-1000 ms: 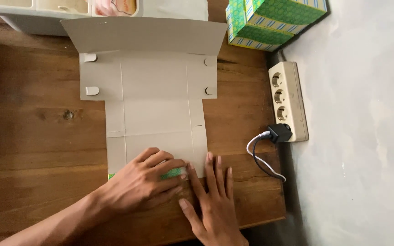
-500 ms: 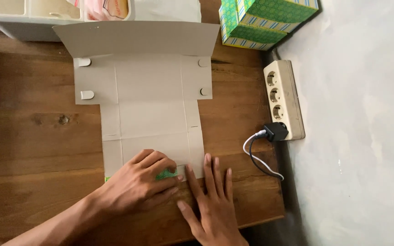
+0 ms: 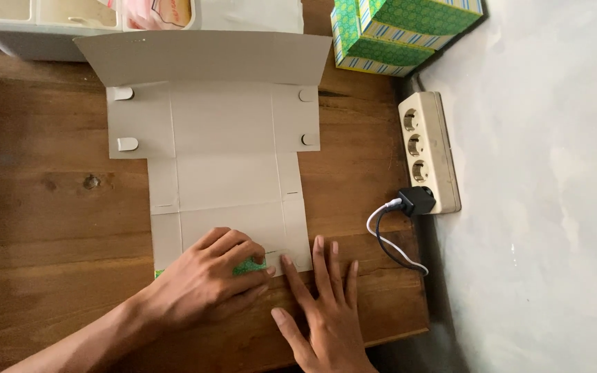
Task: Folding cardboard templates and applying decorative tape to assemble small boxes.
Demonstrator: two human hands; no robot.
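A flat, unfolded grey cardboard box blank [image 3: 222, 159] lies inside-up on the wooden table [image 3: 43, 228], its far flap bent upward. My left hand [image 3: 205, 280] presses on the blank's near edge, fingers curled over a folded-up flap whose green printed side [image 3: 250, 266] shows. My right hand [image 3: 323, 314] lies flat, fingers spread, on the table just right of it, with its fingertips touching the blank's near right corner.
Green patterned boxes [image 3: 402, 31] are stacked at the far right corner. A white power strip [image 3: 428, 148] with a black plug and white cable [image 3: 402, 228] lies along the table's right edge by a grey wall. A white organiser tray [image 3: 70, 17] stands at the back.
Both hands stay in the same place on the blank's near edge. Only the view has drifted slightly.
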